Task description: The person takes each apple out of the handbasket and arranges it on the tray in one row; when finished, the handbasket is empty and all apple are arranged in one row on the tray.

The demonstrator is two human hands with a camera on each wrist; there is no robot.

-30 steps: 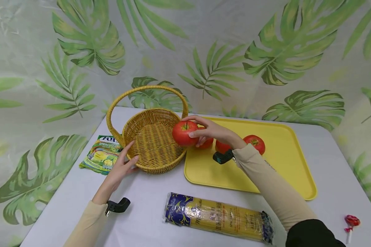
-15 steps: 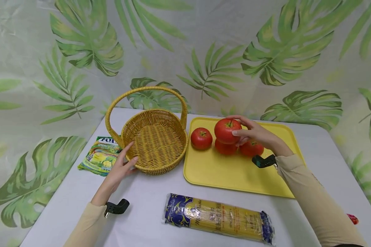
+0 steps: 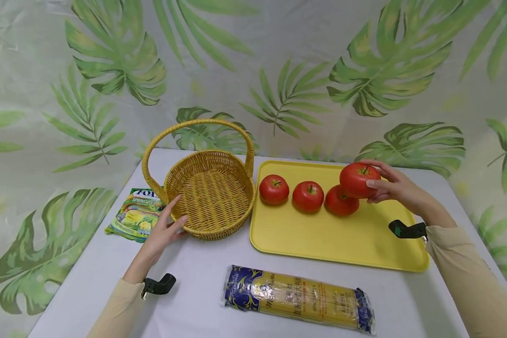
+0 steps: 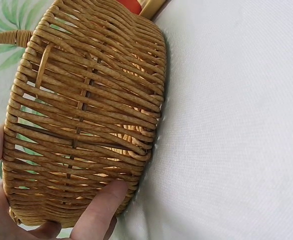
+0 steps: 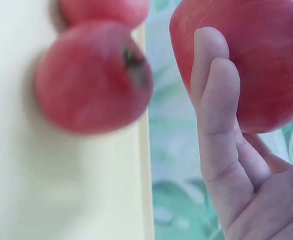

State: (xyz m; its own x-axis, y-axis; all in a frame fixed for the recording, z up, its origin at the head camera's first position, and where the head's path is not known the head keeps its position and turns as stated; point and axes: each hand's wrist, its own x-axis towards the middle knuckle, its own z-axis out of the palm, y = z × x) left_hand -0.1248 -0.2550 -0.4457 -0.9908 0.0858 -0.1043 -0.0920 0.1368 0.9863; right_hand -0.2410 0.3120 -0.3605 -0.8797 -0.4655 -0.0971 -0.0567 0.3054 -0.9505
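My right hand (image 3: 399, 190) holds a red apple (image 3: 359, 180) above the yellow tray (image 3: 304, 239), fingers behind it and thumb in front. Three more red apples stand in a row on the tray: a left one (image 3: 274, 189), a middle one (image 3: 308, 196) and a right one (image 3: 341, 201), partly covered by the held apple. To the left is a wicker basket (image 3: 215, 199) with nothing in it. My left hand (image 3: 162, 234) grips the basket's near left side, with one finger (image 4: 104, 207) against the outer weave in the left wrist view.
A packet of spaghetti (image 3: 300, 298) lies in front of the tray. Beside the basket on the left is a green Fox's sweets bag (image 3: 137, 213). A leaf-patterned cloth (image 3: 287, 70) rises behind the white table (image 3: 194, 291). The basket's tall handle (image 3: 198, 122) arches upward.
My right hand has carried the apple rightward over the tray, from beside the basket to above the row's right end. The left hand stays at the basket.
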